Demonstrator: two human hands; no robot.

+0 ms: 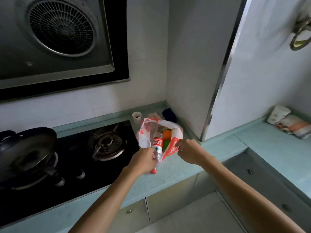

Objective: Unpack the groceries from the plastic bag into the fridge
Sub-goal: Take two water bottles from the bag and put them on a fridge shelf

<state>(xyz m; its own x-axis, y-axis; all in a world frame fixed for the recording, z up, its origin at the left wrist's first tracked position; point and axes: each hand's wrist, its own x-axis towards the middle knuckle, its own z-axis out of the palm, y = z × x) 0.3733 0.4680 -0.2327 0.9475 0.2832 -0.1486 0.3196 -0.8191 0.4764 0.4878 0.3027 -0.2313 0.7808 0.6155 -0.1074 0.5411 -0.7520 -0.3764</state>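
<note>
Your left hand grips the water bottle by its neck, base end inside the plastic bag at the hob's 3 o'clock, while your right hand pinches the bag's rim; orange and green contents are too covered to name.

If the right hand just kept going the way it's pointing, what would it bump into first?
The right hand pinches the plastic bag at its rim; straight on, it would probably meet the orange fruit inside, beside the water bottle, though depth is unclear.
</note>
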